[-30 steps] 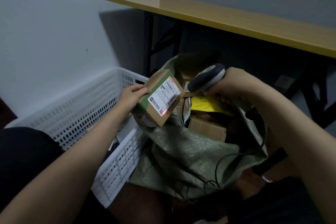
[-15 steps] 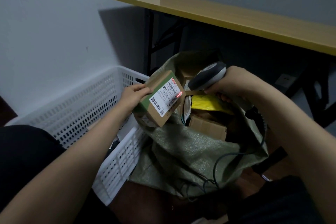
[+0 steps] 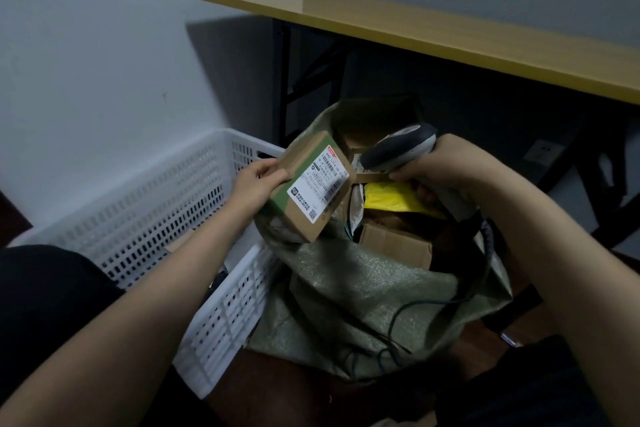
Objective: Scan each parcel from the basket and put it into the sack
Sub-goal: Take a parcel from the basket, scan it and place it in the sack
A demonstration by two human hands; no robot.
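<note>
Left hand [image 3: 258, 184]: gripped box [image 3: 313, 185], frame centre.
Right hand [image 3: 436, 165]: clamped on scanner [image 3: 398, 152], above sack [image 3: 363, 295].

Brown parcel [image 3: 313, 185] with green band, white perforated basket [image 3: 145, 208], green woven sack [image 3: 363, 291]

single head-worn wide-angle view, aimed forward and down. both forearms are seen close at the bottom; sack [image 3: 363, 295] centred near, basket [image 3: 166, 218] at left, table [image 3: 450, 31] farther above. no second view is given.
</note>
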